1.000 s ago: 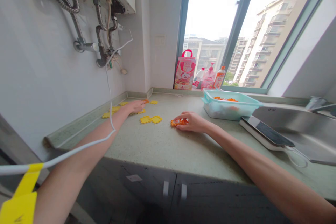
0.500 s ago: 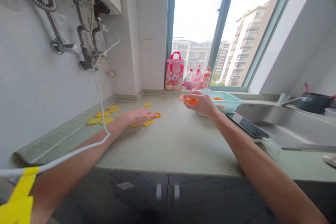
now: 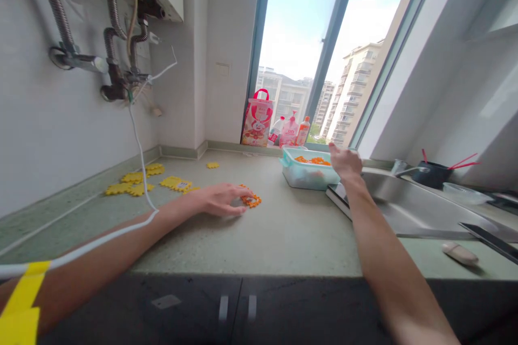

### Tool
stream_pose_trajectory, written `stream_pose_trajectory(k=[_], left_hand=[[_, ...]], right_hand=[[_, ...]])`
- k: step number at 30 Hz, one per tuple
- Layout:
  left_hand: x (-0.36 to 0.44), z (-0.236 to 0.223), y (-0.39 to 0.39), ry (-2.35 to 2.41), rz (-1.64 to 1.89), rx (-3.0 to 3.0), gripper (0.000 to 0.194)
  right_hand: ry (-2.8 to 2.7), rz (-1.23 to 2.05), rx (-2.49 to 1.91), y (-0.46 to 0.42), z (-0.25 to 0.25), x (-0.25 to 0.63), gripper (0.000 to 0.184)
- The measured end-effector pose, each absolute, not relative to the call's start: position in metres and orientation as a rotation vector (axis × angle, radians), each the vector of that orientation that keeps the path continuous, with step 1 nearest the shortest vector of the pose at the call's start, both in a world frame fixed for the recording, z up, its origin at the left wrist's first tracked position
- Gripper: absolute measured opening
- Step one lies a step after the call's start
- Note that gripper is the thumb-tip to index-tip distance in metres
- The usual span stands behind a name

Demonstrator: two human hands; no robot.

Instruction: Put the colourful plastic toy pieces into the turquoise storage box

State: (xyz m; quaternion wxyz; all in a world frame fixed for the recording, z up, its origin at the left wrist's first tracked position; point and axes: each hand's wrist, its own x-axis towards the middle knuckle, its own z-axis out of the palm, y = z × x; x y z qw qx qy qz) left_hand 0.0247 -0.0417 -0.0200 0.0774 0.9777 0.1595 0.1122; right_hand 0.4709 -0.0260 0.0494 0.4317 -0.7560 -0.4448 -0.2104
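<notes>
My left hand (image 3: 222, 199) lies low over the counter, thumb and fingers apart. Its fingertips touch orange, notch-edged, ring-like pieces (image 3: 254, 201). Behind my left forearm, several yellow notch-edged pieces (image 3: 176, 183) are spread out, some overlapping; one small yellow piece (image 3: 212, 165) lies apart. My right hand (image 3: 347, 163) is curled at the right end of a pale turquoise plastic container (image 3: 301, 177), thumb raised. Its fingers are mostly hidden, so whether it grips the rim or a piece does not show. Orange pieces (image 3: 313, 160) fill the top of the container.
A phone (image 3: 339, 200) lies beside the container at the steel sink (image 3: 399, 207). Soap bottles (image 3: 290, 130) and a pink package (image 3: 258, 121) stand by the window. A white cable (image 3: 141, 151) crosses my left forearm. A light oval object (image 3: 460, 253) is at right.
My right hand has moved right, from before the container to its right end; the orange pieces it held no longer show there. My left hand's fingers have spread. The view has turned right.
</notes>
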Motion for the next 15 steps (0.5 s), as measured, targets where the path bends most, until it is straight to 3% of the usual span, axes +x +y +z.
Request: stream_pose_trajectory(k=[4, 8, 12, 15], left_hand=[[0.022, -0.022, -0.039, 0.451, 0.360, 2.944, 0.059], [0.015, -0.018, -0.029, 0.409, 0.506, 3.012, 0.049], [-0.010, -0.009, -0.005, 0.724, 0.672, 3.058, 0.032], [-0.039, -0.005, 0.015, 1.034, 0.720, 3.073, 0.036]], right_hand=[[-1.444, -0.721, -1.514, -0.035, 0.049, 0.426, 0.044], [-2.160, -0.228, -1.234, -0.044, 0.026, 0.348, 0.039], [-2.565, 0.127, -1.092, -0.056, -0.017, 0.279, 0.082], [-2.666, 0.100, -0.968, -0.058, -0.039, 0.247, 0.065]])
